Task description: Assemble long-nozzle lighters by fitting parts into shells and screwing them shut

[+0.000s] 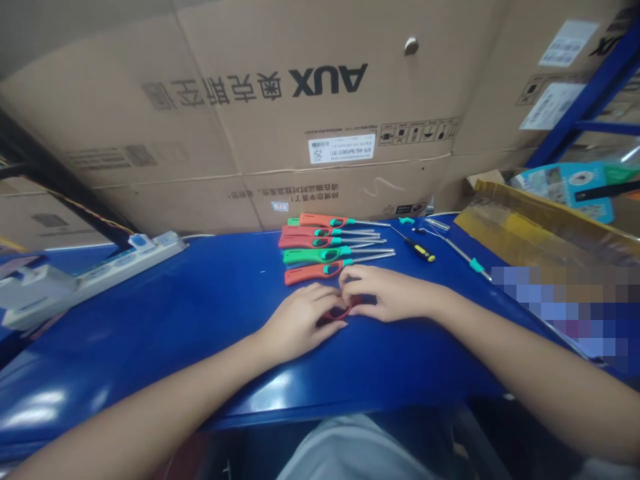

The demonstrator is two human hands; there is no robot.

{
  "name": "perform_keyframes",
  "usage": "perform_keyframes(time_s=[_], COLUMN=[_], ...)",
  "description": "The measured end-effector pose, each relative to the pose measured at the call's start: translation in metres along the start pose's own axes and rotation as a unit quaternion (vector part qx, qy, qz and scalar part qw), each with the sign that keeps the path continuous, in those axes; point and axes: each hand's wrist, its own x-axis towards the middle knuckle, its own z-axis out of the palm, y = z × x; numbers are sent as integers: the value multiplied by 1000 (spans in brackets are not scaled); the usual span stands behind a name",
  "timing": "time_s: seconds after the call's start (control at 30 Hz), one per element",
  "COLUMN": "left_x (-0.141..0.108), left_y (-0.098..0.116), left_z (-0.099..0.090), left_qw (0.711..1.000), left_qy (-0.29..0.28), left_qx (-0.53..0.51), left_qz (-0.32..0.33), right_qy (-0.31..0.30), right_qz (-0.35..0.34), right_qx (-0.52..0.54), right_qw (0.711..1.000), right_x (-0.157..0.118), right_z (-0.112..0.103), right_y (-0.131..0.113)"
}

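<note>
My left hand (297, 323) and my right hand (387, 292) meet over the blue table, fingers closed on a red lighter casing (341, 312). Most of that casing is hidden by the fingers. Just beyond the hands, several long-necked gas lighters lie in a stacked row with their metal tubes pointing right. Nearest is an orange lighter (307, 273), then a green lighter (303, 256). Behind these come a red lighter (297, 241) and, at the back, another orange lighter (317, 220).
A black and yellow screwdriver (420, 250) lies right of the lighters. Beyond it are a small teal part (406, 220) and a metal tube (457, 252). A white power strip (100, 277) sits at left. Large cardboard (225, 147) walls the back; an open carton (540, 233) stands right.
</note>
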Motion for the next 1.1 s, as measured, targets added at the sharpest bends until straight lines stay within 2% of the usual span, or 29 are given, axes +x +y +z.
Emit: perform_keyframes(time_s=[0.2,0.33,0.47,0.63,0.8,0.87,1.0,1.1], left_x=[-6,-7,-6,-10,-12,-12,-10,-10], left_y=[-11,-19,-19,-18,-20,-20,-19,-21], left_z=[-4,-12,-25,-40,-51,-52,-45,-33], left_qw=[997,995,994,988,987,985,988,995], left_qy=[42,49,18,-37,-104,-115,-96,-65], left_qx=[-11,4,27,65,-20,-63,-72,-43], left_qz=[-62,-84,-106,-137,-121,-110,-93,-60], right_qy=[-14,34,118,112,110,109,151,177], right_qz=[58,88,168,232,236,266,342,342], right_qx=[-46,-67,-156,-245,-194,-193,-225,-139], right_qw=[997,993,966,935,946,938,900,912], right_x=[-4,-4,-5,-12,-13,-13,-17,-21], right_z=[-8,-12,-18,-32,-39,-41,-48,-53], right_y=[7,10,11,10,5,4,7,11])
